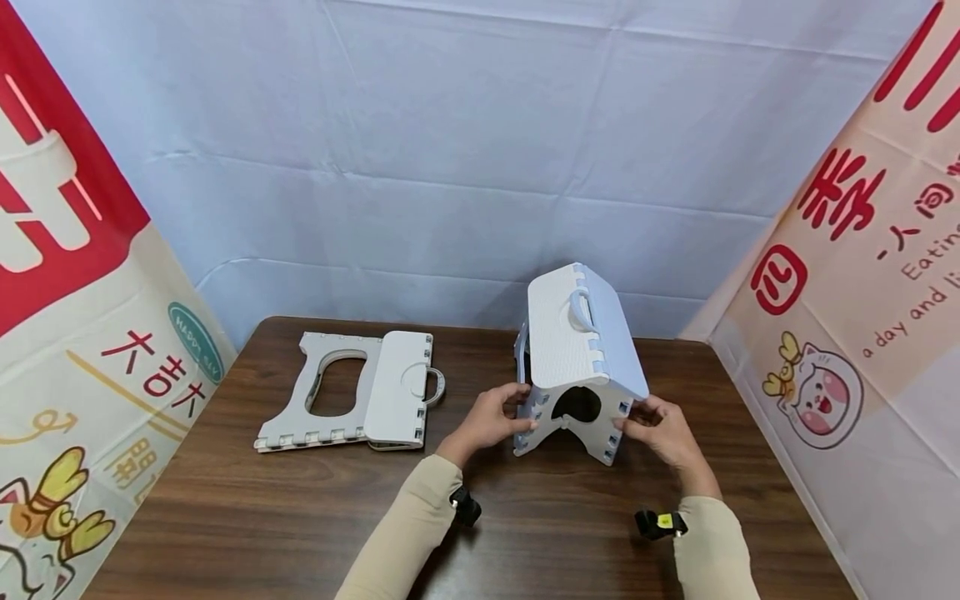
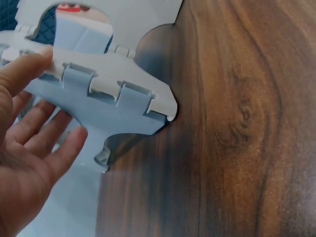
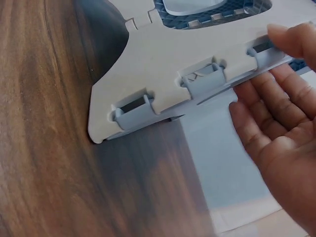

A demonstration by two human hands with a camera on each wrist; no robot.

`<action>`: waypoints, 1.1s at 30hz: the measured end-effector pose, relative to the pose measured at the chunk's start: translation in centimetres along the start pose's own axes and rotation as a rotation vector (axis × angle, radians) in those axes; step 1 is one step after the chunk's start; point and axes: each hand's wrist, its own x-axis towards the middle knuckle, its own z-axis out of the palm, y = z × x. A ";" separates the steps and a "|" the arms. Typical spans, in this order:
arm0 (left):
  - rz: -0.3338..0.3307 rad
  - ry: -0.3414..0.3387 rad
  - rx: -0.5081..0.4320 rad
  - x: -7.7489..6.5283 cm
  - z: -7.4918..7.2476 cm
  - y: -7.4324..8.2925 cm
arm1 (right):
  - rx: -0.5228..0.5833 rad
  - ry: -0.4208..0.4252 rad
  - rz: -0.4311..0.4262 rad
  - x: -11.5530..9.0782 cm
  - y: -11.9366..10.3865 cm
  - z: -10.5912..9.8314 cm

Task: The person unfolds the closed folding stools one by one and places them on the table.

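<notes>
The left hand (image 1: pixel 491 418) and right hand (image 1: pixel 666 429) each grip between thumb (image 2: pixel 27 68) and fingers (image 2: pixel 66 150), both forearms (image 1: pixel 405 527) stretched forward.

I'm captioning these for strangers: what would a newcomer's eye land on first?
Probably the half-folded white step stool, peaked like a roof right of the table's centre, between the left hand and right hand, which grip it. Next, the flat-lying folding stool to its left, then the red-lettered cartoon banner at far right.
</notes>
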 end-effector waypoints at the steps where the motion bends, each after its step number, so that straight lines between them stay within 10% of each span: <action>1: 0.013 0.003 0.012 0.0 0.1 0.1 | -0.009 -0.004 -0.001 -0.1 -0.1 0.0; 20: 0.119 0.073 0.629 -1.2 -2.4 3.9 | -0.501 0.072 -0.102 -1.5 -3.3 -1.8; 33: 0.260 0.119 0.849 -0.8 -4.2 6.4 | -0.660 0.063 -0.306 -0.7 -4.5 -3.1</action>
